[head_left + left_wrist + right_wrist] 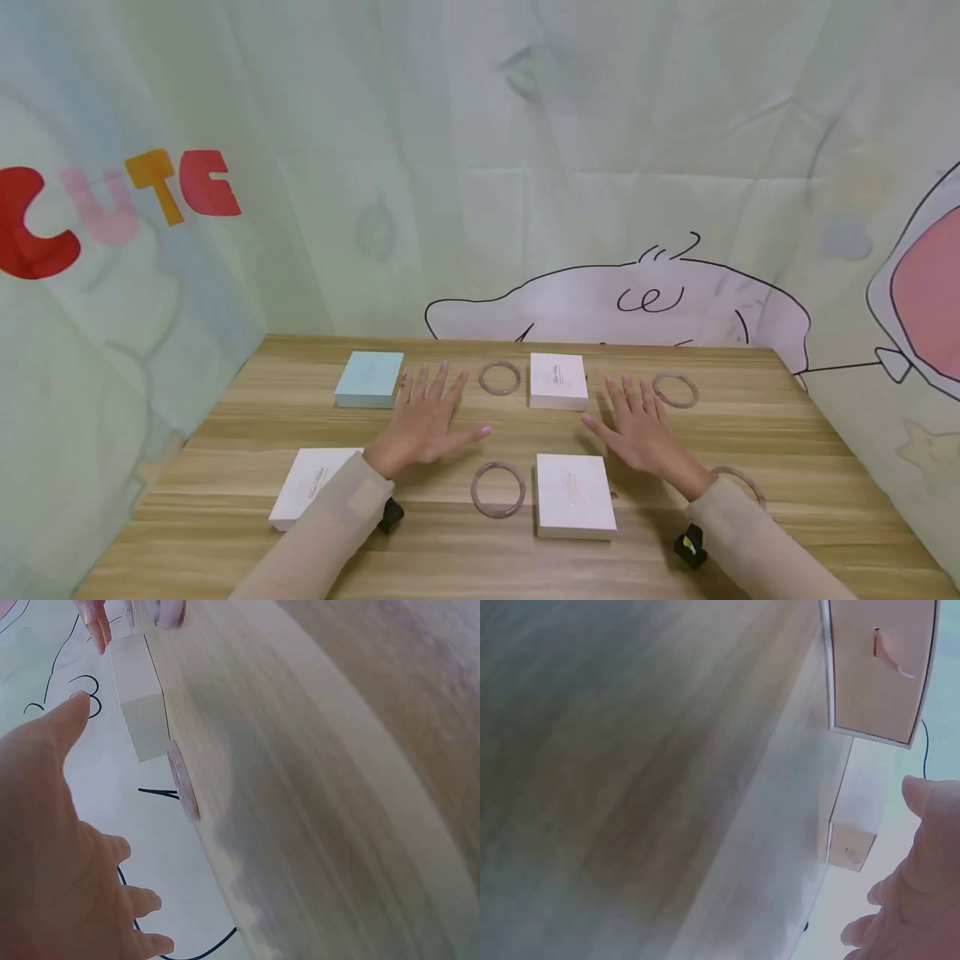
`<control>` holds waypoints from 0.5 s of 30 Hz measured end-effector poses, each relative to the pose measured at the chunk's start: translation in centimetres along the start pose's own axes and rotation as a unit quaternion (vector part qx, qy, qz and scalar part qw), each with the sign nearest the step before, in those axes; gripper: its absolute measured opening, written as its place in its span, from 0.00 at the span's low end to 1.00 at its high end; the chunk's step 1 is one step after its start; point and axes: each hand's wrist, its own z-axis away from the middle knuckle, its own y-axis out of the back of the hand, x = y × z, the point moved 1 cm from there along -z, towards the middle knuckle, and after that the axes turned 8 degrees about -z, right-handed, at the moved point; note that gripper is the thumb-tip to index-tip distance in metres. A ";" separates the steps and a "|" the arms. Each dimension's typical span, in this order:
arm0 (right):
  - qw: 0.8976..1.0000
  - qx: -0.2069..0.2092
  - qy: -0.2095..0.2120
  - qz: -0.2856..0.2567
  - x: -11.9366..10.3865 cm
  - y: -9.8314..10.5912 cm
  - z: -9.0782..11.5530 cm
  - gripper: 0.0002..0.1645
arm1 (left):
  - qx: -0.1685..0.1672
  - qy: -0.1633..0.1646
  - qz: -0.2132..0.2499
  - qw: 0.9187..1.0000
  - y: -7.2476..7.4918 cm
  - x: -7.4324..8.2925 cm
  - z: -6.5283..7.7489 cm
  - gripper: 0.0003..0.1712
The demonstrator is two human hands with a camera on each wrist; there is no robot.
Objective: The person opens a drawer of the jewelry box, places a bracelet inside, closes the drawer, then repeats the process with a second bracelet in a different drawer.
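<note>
My left hand [426, 421] is spread flat over the table, fingers straight, holding nothing. Near its fingertips sits a light blue box [371, 377], and a white box [311, 479] lies partly behind my left forearm. My right hand [641, 429], likewise spread and holding nothing, is between a white box [558, 381] at the back and another white box [574, 493] at the front. Pinkish-grey bangles lie flat: one at the back [482, 379], one in front [474, 490], one beyond the right fingertips [675, 375], and one [742, 475] partly covered by my right sleeve.
The wood-grain table [435, 558] ends at a back edge against a printed curtain [465, 208], which also runs along both sides. In the right wrist view, a nearby box [855, 690] shows a ribbon pull tab on its side.
</note>
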 end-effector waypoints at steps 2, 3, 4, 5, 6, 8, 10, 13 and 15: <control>1.000 -0.003 0.003 -0.001 -0.2 0.2 0.0 0.51 | -0.002 0.000 -0.002 1.000 0.1 0.0 0.0 0.58; 1.000 -0.005 0.005 0.000 -0.3 0.2 0.0 0.51 | -0.002 0.000 -0.002 1.000 0.1 0.0 0.0 0.58; 1.000 -0.008 0.008 0.000 -0.4 0.3 0.1 0.51 | -0.003 0.000 -0.002 1.000 0.1 -0.1 0.1 0.58; 1.000 -0.011 0.010 0.000 -0.5 0.3 0.1 0.51 | -0.004 0.000 -0.002 1.000 0.2 -0.1 0.1 0.58; 1.000 -0.012 0.012 0.000 -0.6 0.3 0.1 0.51 | -0.004 0.001 -0.002 1.000 0.2 -0.1 0.1 0.58; 1.000 -0.015 0.020 0.000 -0.9 0.4 0.1 0.51 | -0.005 0.001 -0.003 1.000 0.2 -0.1 0.1 0.58; 1.000 -0.016 0.024 0.001 -1.1 0.6 0.1 0.51 | -0.005 0.000 -0.005 1.000 0.3 0.0 0.2 0.57; 0.999 -0.019 0.028 0.002 -1.4 0.8 0.0 0.51 | -0.004 -0.002 -0.007 1.000 0.5 0.0 0.2 0.57; 0.999 -0.024 0.027 -0.002 -1.6 1.0 0.0 0.51 | -0.002 -0.002 -0.004 1.000 0.6 0.1 0.2 0.57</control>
